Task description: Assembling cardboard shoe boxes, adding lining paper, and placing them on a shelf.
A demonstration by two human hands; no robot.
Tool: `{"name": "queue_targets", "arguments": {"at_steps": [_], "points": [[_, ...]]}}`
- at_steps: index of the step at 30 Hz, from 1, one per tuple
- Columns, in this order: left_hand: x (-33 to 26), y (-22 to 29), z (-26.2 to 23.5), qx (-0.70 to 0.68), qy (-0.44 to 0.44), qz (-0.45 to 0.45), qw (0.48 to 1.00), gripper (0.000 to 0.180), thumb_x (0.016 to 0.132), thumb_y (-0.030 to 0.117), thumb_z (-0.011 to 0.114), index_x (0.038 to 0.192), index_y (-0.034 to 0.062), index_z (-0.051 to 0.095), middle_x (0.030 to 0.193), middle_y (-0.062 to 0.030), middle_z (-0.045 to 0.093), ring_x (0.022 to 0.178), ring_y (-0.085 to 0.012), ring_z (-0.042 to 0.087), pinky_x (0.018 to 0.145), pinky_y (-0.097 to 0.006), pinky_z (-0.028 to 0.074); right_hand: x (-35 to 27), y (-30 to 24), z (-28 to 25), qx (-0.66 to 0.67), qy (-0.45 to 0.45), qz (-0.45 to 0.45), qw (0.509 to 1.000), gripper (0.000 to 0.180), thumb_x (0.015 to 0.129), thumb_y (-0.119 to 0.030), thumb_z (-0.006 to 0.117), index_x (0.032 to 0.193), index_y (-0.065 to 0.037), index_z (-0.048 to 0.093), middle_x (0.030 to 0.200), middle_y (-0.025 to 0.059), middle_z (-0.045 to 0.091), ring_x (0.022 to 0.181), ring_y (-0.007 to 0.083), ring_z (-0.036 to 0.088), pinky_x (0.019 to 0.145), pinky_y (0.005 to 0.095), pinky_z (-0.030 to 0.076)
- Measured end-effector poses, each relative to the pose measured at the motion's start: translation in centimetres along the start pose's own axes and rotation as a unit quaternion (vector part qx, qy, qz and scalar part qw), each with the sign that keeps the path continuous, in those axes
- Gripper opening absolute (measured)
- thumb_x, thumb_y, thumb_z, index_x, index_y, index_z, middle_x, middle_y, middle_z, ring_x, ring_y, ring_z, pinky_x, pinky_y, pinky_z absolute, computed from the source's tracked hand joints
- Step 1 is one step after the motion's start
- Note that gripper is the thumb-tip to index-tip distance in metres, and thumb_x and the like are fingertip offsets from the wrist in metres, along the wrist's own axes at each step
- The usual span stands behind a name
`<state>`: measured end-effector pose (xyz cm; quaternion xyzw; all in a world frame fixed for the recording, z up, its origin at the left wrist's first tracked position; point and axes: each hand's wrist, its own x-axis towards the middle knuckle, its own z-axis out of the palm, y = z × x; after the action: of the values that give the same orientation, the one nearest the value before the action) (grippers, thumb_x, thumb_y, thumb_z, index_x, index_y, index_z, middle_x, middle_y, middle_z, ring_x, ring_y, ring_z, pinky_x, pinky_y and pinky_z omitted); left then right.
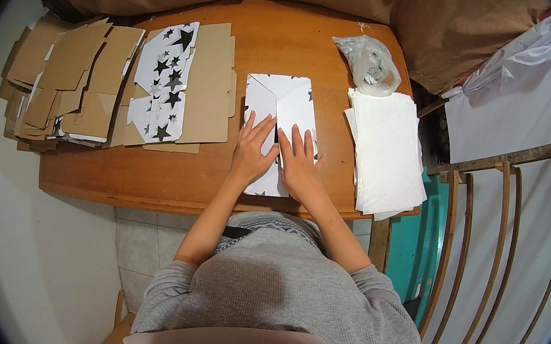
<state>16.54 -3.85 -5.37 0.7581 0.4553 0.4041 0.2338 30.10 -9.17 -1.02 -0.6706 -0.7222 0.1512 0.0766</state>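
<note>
Both hands, left hand (253, 150) and right hand (300, 164), press flat and open on a partly folded white sheet (283, 101) mid-table (152, 182), gripping nothing; flat cardboard blanks (75, 81) and white paper stack (386, 151) apparently await folding.

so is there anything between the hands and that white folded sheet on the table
Nothing visible does. The left hand and the right hand both lie flat, palms down, directly on the white folded sheet on the wooden table, with no other thing between them and the paper.
</note>
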Motion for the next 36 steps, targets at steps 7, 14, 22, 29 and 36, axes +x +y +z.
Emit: {"name": "queue_targets", "arguments": {"at_steps": [7,14,22,29,36], "points": [[-0.1,0.2,0.3,0.02,0.023,-0.015,0.999,0.048,0.077,0.01,0.062,0.124,0.0012,0.056,0.13,-0.0192,0.054,0.132,-0.0436,0.034,0.106,-0.046,0.033,-0.3,-0.1,-0.9,-0.036,-0.074,-0.008,0.997,0.062,0.092,-0.022,0.051,0.147,-0.019,0.023,0.153,0.0155,0.014,0.14,0.0416,0.012,0.09,0.0775,0.028],[-0.1,-0.1,0.4,0.033,0.016,0.002,0.999,0.048,0.077,0.011,0.063,0.123,0.0008,0.057,0.13,-0.0185,0.054,0.132,-0.044,0.035,0.106,-0.046,0.033,0.3,0.7,-0.7,-0.003,-0.049,-0.057,0.997,0.077,0.083,-0.033,0.061,0.147,-0.012,0.024,0.153,0.0181,0.013,0.141,0.0401,0.009,0.097,0.0748,0.022],[-0.3,-0.1,0.8,0.03,0.013,-0.011,0.999,0.049,0.076,0.015,0.063,0.123,0.0032,0.058,0.131,-0.0156,0.054,0.134,-0.0426,0.031,0.108,-0.048,0.027,0.1,4.6,1.0,0.134,0.039,-0.175,0.975,0.076,0.077,-0.038,0.068,0.14,-0.007,0.038,0.15,0.0202,0.024,0.139,0.0403,0.019,0.105,0.0588,0.027],[-0.5,0.3,0.7,0.067,-0.015,0.01,0.998,0.05,0.073,0.016,0.063,0.123,0.0056,0.059,0.129,-0.0137,0.056,0.134,-0.0426,0.031,0.107,-0.053,0.025,-1.5,1.8,1.9,0.063,0.129,-0.044,0.989,0.065,0.079,-0.035,0.066,0.136,-0.011,0.046,0.147,0.0177,0.032,0.137,0.0388,0.024,0.101,0.0592,0.032],[-0.4,-0.2,0.5,0.056,-0.014,0.026,0.998,0.05,0.072,0.014,0.066,0.121,0.0081,0.06,0.128,-0.0127,0.056,0.133,-0.0421,0.032,0.106,-0.051,0.029,-0.8,1.3,2.5,-0.005,0.106,-0.027,0.994,0.063,0.085,-0.026,0.061,0.14,-0.008,0.038,0.147,0.0203,0.029,0.136,0.0404,0.025,0.104,0.0581,0.03]]}}
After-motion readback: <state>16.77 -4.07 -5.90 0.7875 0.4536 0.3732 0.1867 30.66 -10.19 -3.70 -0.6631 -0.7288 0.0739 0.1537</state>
